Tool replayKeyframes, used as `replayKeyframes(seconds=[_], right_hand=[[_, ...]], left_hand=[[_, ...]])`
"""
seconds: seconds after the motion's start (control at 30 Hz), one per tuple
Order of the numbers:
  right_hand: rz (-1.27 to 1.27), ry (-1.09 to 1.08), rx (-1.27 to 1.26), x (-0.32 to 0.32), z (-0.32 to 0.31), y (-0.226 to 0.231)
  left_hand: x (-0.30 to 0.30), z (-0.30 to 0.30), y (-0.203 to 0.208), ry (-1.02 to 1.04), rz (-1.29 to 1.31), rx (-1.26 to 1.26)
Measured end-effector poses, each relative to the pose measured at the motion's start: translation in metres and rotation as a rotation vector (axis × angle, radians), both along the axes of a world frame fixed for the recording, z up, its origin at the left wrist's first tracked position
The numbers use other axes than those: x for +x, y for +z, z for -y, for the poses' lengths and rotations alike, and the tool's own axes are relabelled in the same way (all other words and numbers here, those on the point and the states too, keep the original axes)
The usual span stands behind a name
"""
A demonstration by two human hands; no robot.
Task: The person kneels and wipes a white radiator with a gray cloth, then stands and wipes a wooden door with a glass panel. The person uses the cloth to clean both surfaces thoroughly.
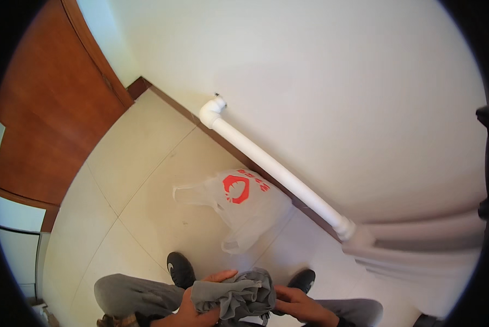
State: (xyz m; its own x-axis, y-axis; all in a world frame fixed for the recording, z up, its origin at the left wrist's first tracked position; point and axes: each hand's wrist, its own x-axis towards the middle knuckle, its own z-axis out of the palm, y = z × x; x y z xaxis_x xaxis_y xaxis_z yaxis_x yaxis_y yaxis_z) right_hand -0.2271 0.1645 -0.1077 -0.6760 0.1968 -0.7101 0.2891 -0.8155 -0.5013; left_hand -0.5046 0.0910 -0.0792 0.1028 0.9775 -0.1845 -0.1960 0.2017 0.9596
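Note:
Low in the view, between my knees, I hold a bunched grey cloth (236, 294), its folds rolled and crumpled together. My left hand (192, 309) wraps round its left side, with fingers behind it and the thumb side below. From the right, my right hand (304, 306) grips the other end, its fingertips partly hidden by the fabric. Beyond the hands a white plastic carrier bag (258, 218) with red print lies on the floor, its handles spread loosely. What is inside the bag cannot be made out.
A white pipe (280, 171) with an elbow runs along the wall's foot above a brown skirting board. A brown wooden door (53, 98) is at the left. Black shoes (180, 270) rest on the pale tiled floor (141, 212). Pale draped fabric (418, 240) hangs at the right.

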Motion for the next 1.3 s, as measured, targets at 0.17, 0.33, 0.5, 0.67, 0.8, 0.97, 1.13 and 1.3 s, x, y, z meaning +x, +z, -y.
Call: replayKeyframes(seconds=[0.17,0.33,0.5,0.67,0.8,0.97,1.13,1.3], right_hand=[[-0.032,0.015,-0.138,-0.019,-0.016,-0.029],[-0.003,0.022,-0.056,-0.025,0.012,-0.049],[-0.068,-0.318,-0.121,-0.071,0.010,-0.009],[0.086,-0.460,-0.419,-0.127,0.013,0.045],[0.150,-0.537,-0.321,-0.129,0.033,0.082],[0.227,-0.097,0.071,-0.099,0.027,0.158],[0.001,0.168,0.320,-0.132,-0.003,0.220],[0.155,0.022,-0.217,-0.227,-0.018,0.293]], left_hand=[[-0.012,-0.025,0.008,0.142,0.113,-0.411],[-0.012,-0.027,0.019,0.118,0.014,-0.500],[0.023,-0.009,0.030,0.532,0.148,-0.371],[0.030,-0.003,0.012,0.784,0.175,-0.405],[0.042,0.000,0.033,0.836,0.101,-0.271],[0.041,0.015,0.120,0.365,-0.677,-0.081],[-0.004,0.026,0.205,0.150,-0.596,-0.062],[-0.075,0.057,0.300,0.239,-0.479,0.115]])
